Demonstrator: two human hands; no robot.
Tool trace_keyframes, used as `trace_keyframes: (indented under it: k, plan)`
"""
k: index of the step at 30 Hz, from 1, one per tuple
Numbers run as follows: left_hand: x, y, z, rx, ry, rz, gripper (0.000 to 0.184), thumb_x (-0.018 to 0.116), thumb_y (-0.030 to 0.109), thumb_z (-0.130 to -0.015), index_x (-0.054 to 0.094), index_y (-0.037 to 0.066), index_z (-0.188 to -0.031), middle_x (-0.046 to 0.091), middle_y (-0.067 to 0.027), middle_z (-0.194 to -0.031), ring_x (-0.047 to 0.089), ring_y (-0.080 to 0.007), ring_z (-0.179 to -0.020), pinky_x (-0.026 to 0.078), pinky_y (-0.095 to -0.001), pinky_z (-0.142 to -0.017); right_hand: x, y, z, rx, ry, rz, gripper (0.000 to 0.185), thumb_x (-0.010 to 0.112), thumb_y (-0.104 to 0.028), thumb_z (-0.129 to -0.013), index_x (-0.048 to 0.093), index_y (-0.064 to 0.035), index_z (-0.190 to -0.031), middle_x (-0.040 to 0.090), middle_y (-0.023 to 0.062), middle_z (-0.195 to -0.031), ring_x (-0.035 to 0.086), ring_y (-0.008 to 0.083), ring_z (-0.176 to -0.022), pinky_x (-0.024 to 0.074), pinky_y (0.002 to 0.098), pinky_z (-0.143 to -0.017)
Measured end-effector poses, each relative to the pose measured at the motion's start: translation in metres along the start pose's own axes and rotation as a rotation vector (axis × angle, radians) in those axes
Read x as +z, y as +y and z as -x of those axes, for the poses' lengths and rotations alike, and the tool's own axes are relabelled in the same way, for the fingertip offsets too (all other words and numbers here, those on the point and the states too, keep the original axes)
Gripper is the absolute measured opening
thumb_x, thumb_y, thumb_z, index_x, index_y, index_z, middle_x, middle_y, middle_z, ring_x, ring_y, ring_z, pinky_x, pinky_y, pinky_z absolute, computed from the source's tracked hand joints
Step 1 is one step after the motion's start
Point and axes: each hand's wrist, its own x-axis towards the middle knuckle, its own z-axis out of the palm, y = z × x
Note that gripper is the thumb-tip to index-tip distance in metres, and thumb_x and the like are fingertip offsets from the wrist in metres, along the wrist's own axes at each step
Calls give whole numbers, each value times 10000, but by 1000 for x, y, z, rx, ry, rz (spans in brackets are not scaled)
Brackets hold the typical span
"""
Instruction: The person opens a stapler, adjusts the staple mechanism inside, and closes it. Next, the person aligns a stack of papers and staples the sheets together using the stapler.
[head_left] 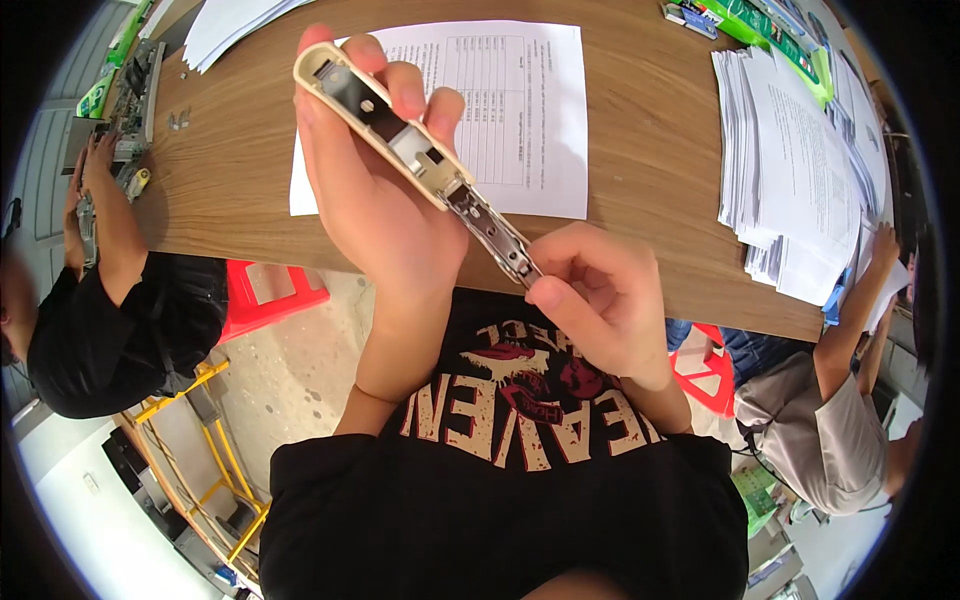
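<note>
An unfolded stapler [400, 135] with a cream body and bare metal inner parts spans both hands above the table's near edge. My left hand [365, 190] wraps around the cream body, its fingertips showing along the far side. At the other end, my right hand [600, 295] pinches the tip of the narrow metal section between thumb and finger. The stapler's inside faces up toward me. Whether staples lie in the metal channel cannot be made out. Behind the hands, a printed sheet [550, 110] with a table of text lies flat.
Stacks of printed paper [790, 160] lie to the right, beside green packaging [770, 50]. More paper [240, 25] sits at the far left, near small metal bits [180, 120]. People work on both sides, at left [130, 320] and right [820, 420]. Red stools [265, 300] stand below.
</note>
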Motion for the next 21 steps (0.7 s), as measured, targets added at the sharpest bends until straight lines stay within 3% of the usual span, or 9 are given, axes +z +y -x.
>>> trace_keyframes:
  k: [5, 9, 14, 21]
  plan:
    - [-10, 3, -4, 14, 36, -15, 289, 397, 195, -1019, 394, 76, -1282, 448, -43, -1050, 447, -115, -805, 372, -280, -684, -5, -4, 2, 80, -58, -247, 186, 635, 2, -860, 621, 42, -1041, 642, 51, -800, 577, 63, -673, 467, 204, -591]
    - [-6, 3, -2, 69, 41, -89, 299, 404, 219, -1020, 396, 75, -1282, 454, -41, -1055, 452, -116, -815, 370, -281, -684, -6, -7, 2, 165, -75, -207, 135, 617, 11, -870, 618, 46, -1000, 633, 46, -794, 596, 69, -706, 497, 210, -629]
    - [1, 2, 4, 123, 16, -177, 312, 398, 244, -1025, 394, 74, -1286, 454, -37, -1061, 454, -115, -818, 366, -281, -681, -2, -1, 2, 175, -29, -160, 38, 621, -12, -878, 609, 23, -871, 591, -9, -703, 529, 14, -614, 410, 171, -523]
    - [-3, 1, 3, 109, 21, -127, 312, 406, 237, -1022, 405, 60, -1278, 458, -41, -1074, 458, -123, -821, 373, -286, -681, 0, 1, 4, 161, -3, -172, 77, 636, -39, -888, 617, 10, -833, 558, -41, -654, 473, -12, -561, 337, 166, -481]
